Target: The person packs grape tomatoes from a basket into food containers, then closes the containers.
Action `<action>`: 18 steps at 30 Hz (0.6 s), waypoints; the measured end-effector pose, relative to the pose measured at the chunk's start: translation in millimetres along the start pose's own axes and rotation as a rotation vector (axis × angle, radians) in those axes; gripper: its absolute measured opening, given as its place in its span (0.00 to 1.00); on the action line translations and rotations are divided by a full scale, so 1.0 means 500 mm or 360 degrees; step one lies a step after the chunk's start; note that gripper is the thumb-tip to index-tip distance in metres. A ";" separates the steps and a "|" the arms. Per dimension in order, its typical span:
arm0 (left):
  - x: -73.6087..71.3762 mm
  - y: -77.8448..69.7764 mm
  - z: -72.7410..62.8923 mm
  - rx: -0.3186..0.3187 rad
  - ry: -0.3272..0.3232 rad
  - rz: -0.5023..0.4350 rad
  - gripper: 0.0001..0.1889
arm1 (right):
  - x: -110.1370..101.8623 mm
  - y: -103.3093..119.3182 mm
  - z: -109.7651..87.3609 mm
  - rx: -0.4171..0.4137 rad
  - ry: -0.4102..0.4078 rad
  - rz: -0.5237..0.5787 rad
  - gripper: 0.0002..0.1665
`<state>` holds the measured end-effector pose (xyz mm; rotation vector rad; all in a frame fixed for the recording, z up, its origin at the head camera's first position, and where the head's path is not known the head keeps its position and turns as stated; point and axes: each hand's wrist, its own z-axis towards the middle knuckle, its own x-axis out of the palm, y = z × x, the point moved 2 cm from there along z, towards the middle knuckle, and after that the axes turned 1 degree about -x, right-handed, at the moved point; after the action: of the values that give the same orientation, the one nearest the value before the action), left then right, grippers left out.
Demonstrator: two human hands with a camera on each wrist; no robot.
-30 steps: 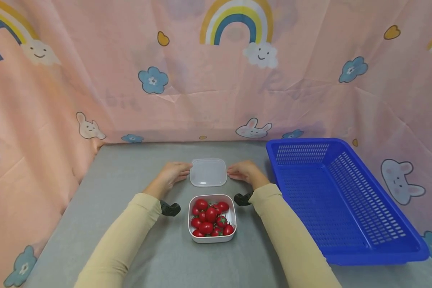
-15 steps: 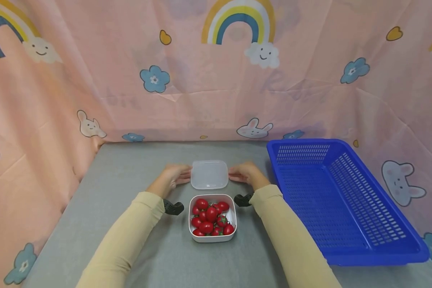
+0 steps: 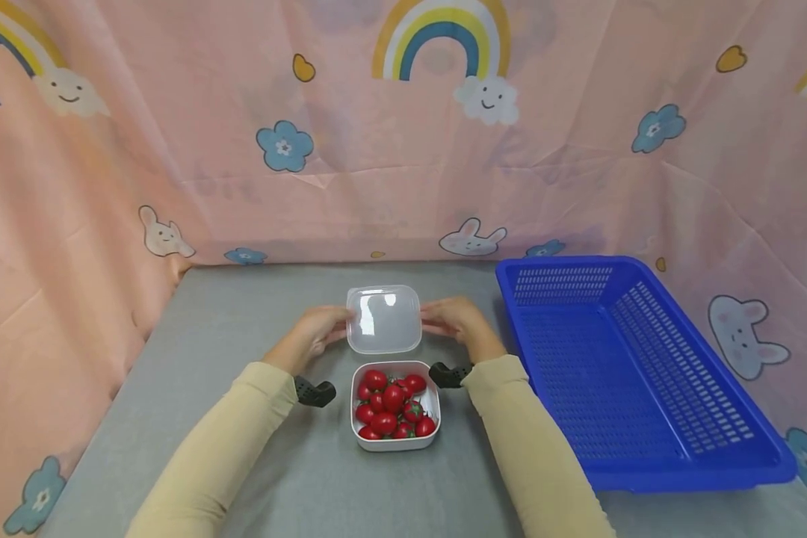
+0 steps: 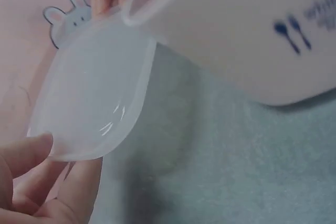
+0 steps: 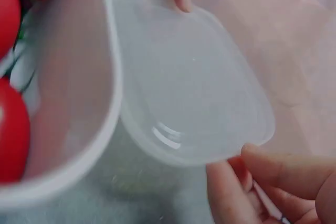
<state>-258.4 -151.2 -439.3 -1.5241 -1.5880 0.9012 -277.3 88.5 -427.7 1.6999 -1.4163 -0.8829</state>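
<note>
A translucent plastic lid (image 3: 385, 321) is held by both hands behind the white container (image 3: 395, 444). My left hand (image 3: 317, 329) pinches its left edge; in the left wrist view the thumb (image 4: 37, 150) lies on top with fingers below. On the opposite edge my right hand (image 3: 459, 323) pinches the lid between thumb and fingers, as the right wrist view shows at its fingers (image 5: 228, 192). The lid is tilted, its far edge higher, with bright reflections on it. Red cherry tomatoes (image 3: 393, 397), some with green stems, fill much of the container, which stands uncovered on the table.
A large blue plastic basket (image 3: 686, 478) stands to the right of the right forearm. The grey table (image 3: 242, 291) ends at a pink patterned curtain (image 3: 350, 202) at the back and left. Black wrist-worn devices stick out close to the container on both sides.
The lid first came slightly nearer, then its far edge rose so that it now tilts and catches the light. Both hands stay at its sides. The container and basket have not moved.
</note>
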 end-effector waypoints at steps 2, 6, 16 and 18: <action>-0.003 -0.006 -0.006 0.0024 0.0037 0.0017 0.22 | 0.000 0.002 -0.009 -0.0027 0.0010 -0.0001 0.22; -0.012 -0.017 -0.021 0.0044 0.0141 0.0073 0.22 | -0.001 0.001 -0.030 -0.0089 0.0020 0.0019 0.23; -0.028 -0.017 -0.050 0.0124 0.0344 0.0136 0.23 | 0.006 -0.028 -0.082 -0.0354 -0.0190 0.0052 0.20; -0.027 -0.019 -0.057 0.0134 0.0350 0.0165 0.22 | 0.006 -0.030 -0.090 -0.0379 -0.0209 0.0050 0.20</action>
<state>-237.6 -165.6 -418.3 -1.5985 -1.3095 0.8154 -230.8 92.4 -418.7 1.4605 -1.3582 -1.1161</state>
